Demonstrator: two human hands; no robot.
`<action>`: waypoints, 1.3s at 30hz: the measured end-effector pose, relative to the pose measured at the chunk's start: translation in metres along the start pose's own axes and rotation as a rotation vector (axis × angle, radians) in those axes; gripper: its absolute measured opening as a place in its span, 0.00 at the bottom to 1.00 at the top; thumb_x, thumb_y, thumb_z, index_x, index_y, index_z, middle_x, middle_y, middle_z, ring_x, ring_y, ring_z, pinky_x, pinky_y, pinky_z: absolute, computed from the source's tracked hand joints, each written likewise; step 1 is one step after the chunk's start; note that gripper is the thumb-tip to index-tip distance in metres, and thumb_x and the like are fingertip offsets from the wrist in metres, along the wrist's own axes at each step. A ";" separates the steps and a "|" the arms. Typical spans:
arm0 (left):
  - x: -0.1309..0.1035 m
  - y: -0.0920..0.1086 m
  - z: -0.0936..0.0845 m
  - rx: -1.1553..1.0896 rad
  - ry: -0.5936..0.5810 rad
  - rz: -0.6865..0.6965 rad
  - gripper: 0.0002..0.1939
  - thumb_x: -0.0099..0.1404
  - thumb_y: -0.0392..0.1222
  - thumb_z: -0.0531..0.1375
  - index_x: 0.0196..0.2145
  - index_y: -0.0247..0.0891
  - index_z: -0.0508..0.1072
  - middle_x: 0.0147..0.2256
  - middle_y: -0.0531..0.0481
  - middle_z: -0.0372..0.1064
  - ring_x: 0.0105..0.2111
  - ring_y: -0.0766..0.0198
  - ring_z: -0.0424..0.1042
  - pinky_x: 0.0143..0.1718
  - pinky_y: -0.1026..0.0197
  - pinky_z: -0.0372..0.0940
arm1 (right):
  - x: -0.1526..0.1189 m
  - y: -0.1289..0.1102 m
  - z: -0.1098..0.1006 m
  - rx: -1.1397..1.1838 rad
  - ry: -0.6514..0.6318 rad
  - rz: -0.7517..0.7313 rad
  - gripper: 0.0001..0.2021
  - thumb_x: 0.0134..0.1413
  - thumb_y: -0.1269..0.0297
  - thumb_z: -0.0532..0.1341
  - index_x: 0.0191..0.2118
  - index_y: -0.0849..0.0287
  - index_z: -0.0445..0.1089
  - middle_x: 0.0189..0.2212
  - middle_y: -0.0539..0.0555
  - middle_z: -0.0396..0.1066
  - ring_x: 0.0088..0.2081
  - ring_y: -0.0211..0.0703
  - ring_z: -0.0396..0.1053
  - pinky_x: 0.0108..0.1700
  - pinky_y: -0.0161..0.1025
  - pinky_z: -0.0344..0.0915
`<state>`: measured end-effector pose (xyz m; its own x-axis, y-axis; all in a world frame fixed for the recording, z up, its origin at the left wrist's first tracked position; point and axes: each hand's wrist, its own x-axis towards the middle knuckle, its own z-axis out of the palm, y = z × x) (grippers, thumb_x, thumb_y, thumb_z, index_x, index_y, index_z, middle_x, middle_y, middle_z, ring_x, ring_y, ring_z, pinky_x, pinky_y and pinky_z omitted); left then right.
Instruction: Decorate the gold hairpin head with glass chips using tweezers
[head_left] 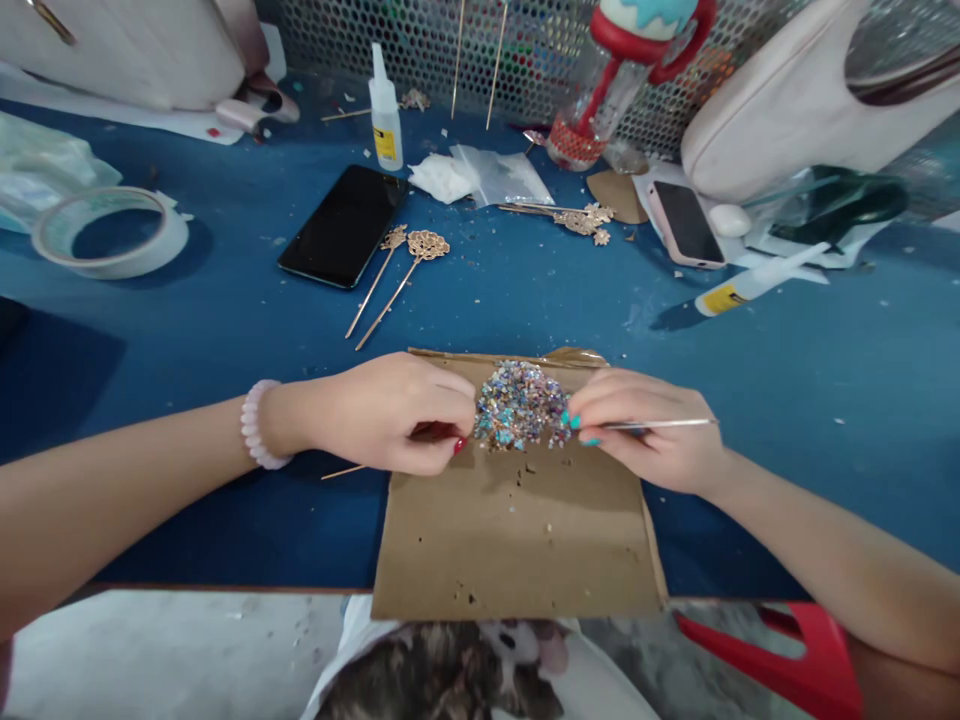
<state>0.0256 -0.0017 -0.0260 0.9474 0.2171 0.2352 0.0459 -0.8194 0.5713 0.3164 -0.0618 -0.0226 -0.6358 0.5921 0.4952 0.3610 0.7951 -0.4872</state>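
A pile of small multicoloured beads (pixel 521 405) lies on the upper part of a brown cardboard sheet (pixel 517 540). My left hand (pixel 401 412), wearing a pink bead bracelet (pixel 261 425), is closed at the pile's left edge; a thin gold stick (pixel 343 472) shows below its wrist, and its hidden fingertips leave unclear what it holds. My right hand (pixel 649 425) pinches a thin metal tool (pixel 664 424) at the pile's right edge. Beyond the cardboard lie gold hairpins with openwork heads (pixel 427 246).
A black phone (pixel 345 225), an upright glue bottle (pixel 386 125) and a tape roll (pixel 112 232) are at the left. Farther right are more gold hairpins (pixel 585 220), a pink phone (pixel 686 223), another glue bottle (pixel 750 283) and a red-handled cup (pixel 600 90).
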 end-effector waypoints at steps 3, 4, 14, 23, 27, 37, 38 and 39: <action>0.000 -0.001 0.001 -0.011 0.007 0.005 0.08 0.64 0.31 0.53 0.29 0.39 0.68 0.26 0.57 0.65 0.24 0.71 0.60 0.26 0.65 0.52 | 0.001 -0.013 0.005 0.023 -0.044 -0.027 0.04 0.68 0.65 0.61 0.39 0.58 0.70 0.32 0.53 0.77 0.35 0.37 0.75 0.43 0.38 0.73; 0.000 -0.001 0.002 -0.013 0.010 0.006 0.08 0.64 0.31 0.53 0.29 0.39 0.68 0.26 0.57 0.65 0.24 0.71 0.60 0.26 0.65 0.52 | 0.001 -0.016 0.007 0.029 -0.057 -0.034 0.04 0.67 0.65 0.61 0.39 0.58 0.70 0.32 0.53 0.77 0.35 0.37 0.75 0.43 0.38 0.73; 0.000 -0.001 0.002 -0.066 0.021 0.002 0.08 0.63 0.31 0.53 0.29 0.38 0.68 0.25 0.57 0.65 0.25 0.72 0.61 0.27 0.65 0.53 | 0.004 -0.015 0.017 0.013 -0.053 0.019 0.05 0.68 0.67 0.60 0.37 0.57 0.70 0.31 0.53 0.77 0.34 0.38 0.75 0.41 0.41 0.74; 0.001 -0.002 -0.001 -0.132 0.023 -0.014 0.08 0.65 0.32 0.54 0.29 0.38 0.69 0.26 0.56 0.65 0.25 0.72 0.61 0.27 0.67 0.54 | 0.002 -0.011 0.017 0.045 -0.043 0.038 0.05 0.67 0.66 0.61 0.37 0.58 0.70 0.30 0.52 0.77 0.33 0.37 0.76 0.42 0.40 0.74; 0.001 -0.002 -0.001 -0.140 0.020 -0.022 0.08 0.65 0.32 0.54 0.29 0.38 0.68 0.26 0.56 0.65 0.24 0.72 0.60 0.27 0.67 0.54 | 0.001 -0.011 0.015 0.053 -0.052 0.031 0.05 0.67 0.65 0.61 0.37 0.57 0.71 0.32 0.53 0.77 0.35 0.37 0.76 0.45 0.41 0.75; 0.002 0.000 -0.002 -0.150 0.017 -0.047 0.08 0.63 0.31 0.54 0.28 0.38 0.68 0.25 0.57 0.64 0.24 0.72 0.59 0.26 0.66 0.53 | 0.002 -0.012 0.016 0.030 -0.025 0.050 0.03 0.65 0.67 0.63 0.37 0.57 0.72 0.32 0.52 0.78 0.36 0.38 0.77 0.46 0.39 0.75; 0.002 0.000 -0.002 -0.153 0.015 -0.049 0.08 0.63 0.31 0.54 0.28 0.38 0.68 0.25 0.57 0.64 0.24 0.72 0.59 0.26 0.67 0.53 | 0.002 -0.010 0.016 0.022 -0.008 0.061 0.03 0.65 0.68 0.63 0.37 0.57 0.72 0.32 0.51 0.78 0.35 0.38 0.77 0.45 0.39 0.75; 0.002 0.000 -0.002 -0.156 0.014 -0.052 0.08 0.64 0.31 0.54 0.28 0.38 0.68 0.25 0.57 0.64 0.24 0.72 0.59 0.26 0.67 0.53 | 0.002 -0.009 0.017 0.013 0.009 0.071 0.03 0.64 0.68 0.64 0.37 0.57 0.72 0.32 0.52 0.78 0.35 0.38 0.77 0.44 0.39 0.75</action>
<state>0.0272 -0.0001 -0.0240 0.9405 0.2649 0.2126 0.0436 -0.7149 0.6978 0.3006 -0.0703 -0.0290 -0.6029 0.6483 0.4651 0.3965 0.7493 -0.5304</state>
